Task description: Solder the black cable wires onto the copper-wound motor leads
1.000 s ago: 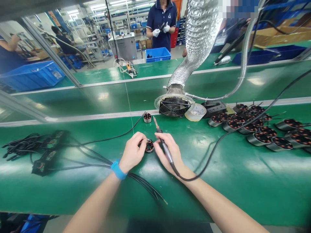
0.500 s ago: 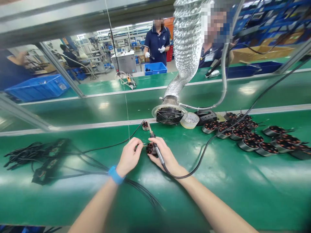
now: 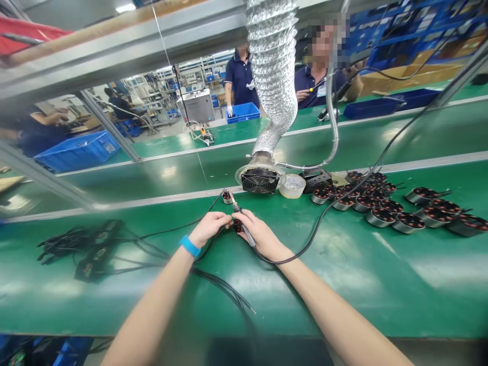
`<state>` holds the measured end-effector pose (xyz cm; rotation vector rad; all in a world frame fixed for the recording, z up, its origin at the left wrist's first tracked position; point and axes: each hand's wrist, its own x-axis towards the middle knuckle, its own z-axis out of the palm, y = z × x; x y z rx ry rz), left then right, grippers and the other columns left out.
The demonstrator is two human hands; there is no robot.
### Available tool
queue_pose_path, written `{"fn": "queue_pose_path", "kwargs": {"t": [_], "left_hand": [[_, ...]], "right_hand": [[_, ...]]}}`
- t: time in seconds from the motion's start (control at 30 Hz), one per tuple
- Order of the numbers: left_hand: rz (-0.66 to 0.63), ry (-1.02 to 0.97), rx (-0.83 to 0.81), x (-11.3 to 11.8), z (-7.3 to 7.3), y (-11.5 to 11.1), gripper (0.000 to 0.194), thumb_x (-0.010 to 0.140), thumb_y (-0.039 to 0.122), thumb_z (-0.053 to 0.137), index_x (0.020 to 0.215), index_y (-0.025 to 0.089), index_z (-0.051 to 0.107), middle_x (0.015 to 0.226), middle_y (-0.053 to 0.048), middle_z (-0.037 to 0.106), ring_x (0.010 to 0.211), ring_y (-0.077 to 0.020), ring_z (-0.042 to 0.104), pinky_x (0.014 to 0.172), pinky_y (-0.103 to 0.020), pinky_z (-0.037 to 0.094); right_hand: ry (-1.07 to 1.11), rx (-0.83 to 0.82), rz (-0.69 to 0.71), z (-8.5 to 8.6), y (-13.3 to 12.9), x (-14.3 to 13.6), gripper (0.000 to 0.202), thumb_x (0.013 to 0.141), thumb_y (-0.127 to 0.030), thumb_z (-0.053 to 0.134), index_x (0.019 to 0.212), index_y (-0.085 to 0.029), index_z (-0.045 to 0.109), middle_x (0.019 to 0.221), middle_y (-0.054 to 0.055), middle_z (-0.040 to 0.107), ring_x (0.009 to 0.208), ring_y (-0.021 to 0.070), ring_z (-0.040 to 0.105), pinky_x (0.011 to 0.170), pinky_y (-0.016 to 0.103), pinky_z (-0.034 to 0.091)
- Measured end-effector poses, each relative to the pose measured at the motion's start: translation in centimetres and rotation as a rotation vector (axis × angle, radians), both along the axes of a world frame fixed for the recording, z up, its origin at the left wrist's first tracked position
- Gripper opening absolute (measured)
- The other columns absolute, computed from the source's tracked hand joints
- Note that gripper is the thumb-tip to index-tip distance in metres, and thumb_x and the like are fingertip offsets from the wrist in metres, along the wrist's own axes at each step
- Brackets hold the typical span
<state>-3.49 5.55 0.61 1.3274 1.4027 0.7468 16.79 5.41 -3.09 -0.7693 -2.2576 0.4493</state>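
My right hand (image 3: 263,238) grips a soldering iron (image 3: 249,235) with a grey handle, its tip end pointing up and away. The same hand's fingers also steady a small motor part (image 3: 237,225) with dark and copper-coloured windings, partly hidden by the fingers. My left hand (image 3: 208,227), with a blue band on the wrist, is closed in a pinch at the motor's left side. From its fingertips a black cable (image 3: 209,247) trails down; the fine wire ends are too small to make out. Just beyond the iron's tip stands another motor part (image 3: 227,197).
Several motor parts (image 3: 381,217) sit grouped at the right. Black cables (image 3: 224,287) and a dark fixture (image 3: 97,251) lie on the left. A fan (image 3: 260,183) under a foil duct and a tape roll (image 3: 293,186) stand at the back. Co-workers are across the bench.
My left hand has come closer to the motor part, and a black cable now shows beneath its fingers. The right hand keeps its hold. The view has shifted and tilted slightly.
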Motion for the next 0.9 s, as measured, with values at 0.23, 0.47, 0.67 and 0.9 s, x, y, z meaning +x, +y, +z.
{"fn": "queue_pose_path", "kwargs": {"t": [0.23, 0.47, 0.67, 0.9], "left_hand": [[-0.176, -0.079, -0.180, 0.1, 0.5, 2.1, 0.035, 0.067, 0.045, 0.079, 0.071, 0.014, 0.063, 0.055, 0.007, 0.038, 0.045, -0.0036, 0.021, 0.044, -0.024, 0.008], [-0.202, -0.145, -0.244, -1.4, 0.0, 1.9, 0.039, 0.061, 0.043, 0.084, 0.073, 0.016, 0.058, 0.056, 0.009, 0.036, 0.045, -0.0028, 0.020, 0.044, -0.022, 0.007], [-0.217, -0.137, -0.270, -1.4, 0.5, 1.9, 0.041, 0.067, 0.049, 0.082, 0.075, 0.013, 0.063, 0.053, 0.010, 0.028, 0.045, -0.0028, 0.016, 0.045, -0.023, 0.006], [-0.196, -0.116, -0.262, -0.6, 0.0, 2.5, 0.049, 0.060, 0.050, 0.087, 0.062, 0.016, 0.051, 0.051, 0.009, 0.033, 0.043, -0.0021, 0.018, 0.044, -0.023, 0.006]], "right_hand": [[0.037, -0.043, 0.023, -0.1, 0.2, 0.3, 0.057, 0.090, -0.006, 0.055, 0.140, -0.027, 0.038, 0.128, 0.012, 0.051, 0.102, 0.0227, 0.065, 0.088, 0.037, 0.055], [0.065, -0.036, 0.022, -0.9, 0.7, 0.4, 0.057, 0.089, -0.007, 0.058, 0.140, -0.023, 0.039, 0.128, 0.014, 0.049, 0.092, 0.0205, 0.065, 0.082, 0.035, 0.054], [0.073, -0.027, 0.037, -0.9, 0.7, 0.3, 0.058, 0.088, -0.006, 0.056, 0.141, -0.025, 0.038, 0.127, 0.013, 0.050, 0.093, 0.0211, 0.064, 0.083, 0.035, 0.054], [0.105, -0.050, 0.038, -0.7, 0.7, 0.3, 0.057, 0.087, -0.006, 0.056, 0.139, -0.024, 0.039, 0.125, 0.012, 0.050, 0.092, 0.0209, 0.064, 0.083, 0.035, 0.054]]}}
